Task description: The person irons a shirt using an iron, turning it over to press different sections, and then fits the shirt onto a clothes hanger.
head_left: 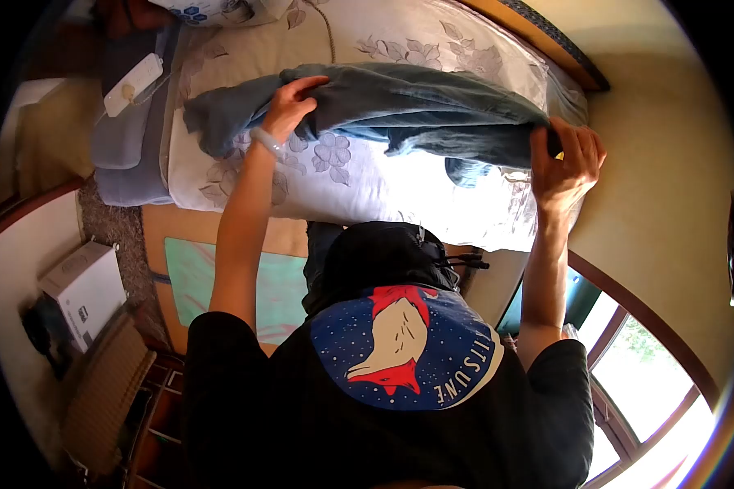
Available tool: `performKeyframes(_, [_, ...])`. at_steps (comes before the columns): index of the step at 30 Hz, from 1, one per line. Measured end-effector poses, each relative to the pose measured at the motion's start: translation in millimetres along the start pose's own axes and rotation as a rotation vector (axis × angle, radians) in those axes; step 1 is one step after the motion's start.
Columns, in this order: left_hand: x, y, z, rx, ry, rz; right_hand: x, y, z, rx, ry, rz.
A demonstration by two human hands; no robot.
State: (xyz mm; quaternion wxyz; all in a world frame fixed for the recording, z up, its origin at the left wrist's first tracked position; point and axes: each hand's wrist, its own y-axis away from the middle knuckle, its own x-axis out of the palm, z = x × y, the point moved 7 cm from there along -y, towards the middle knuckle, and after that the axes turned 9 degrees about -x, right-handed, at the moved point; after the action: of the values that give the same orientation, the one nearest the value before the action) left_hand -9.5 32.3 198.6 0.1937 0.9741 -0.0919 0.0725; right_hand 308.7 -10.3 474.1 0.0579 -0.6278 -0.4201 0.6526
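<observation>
Over the bed (367,187), fingers of the right hand (568,159) pinch a cloth (416,102); the left hand (289,110) touches it, its fingers' grip unclear.

The teal garment (432,94) looks like soft, matt, wrinkled cloth; the floral bedsheet (359,191) is smoother fabric. The power strip (141,78) is smooth white plastic, the bracelet (267,143) glossy, the T-shirt (261,407) matt black cloth, the rug (110,218) rough and shaggy.
</observation>
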Motion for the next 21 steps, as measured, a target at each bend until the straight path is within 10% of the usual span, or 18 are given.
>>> performKeyframes(13, [-33,115,-365,1.074,-1.344,-1.149,-6,-66,-104,0.059,0.277,-0.219])
performKeyframes(21, [1,77,-524,1.276,-1.632,-1.052,-45,-187,-173,0.149,0.203,-0.35])
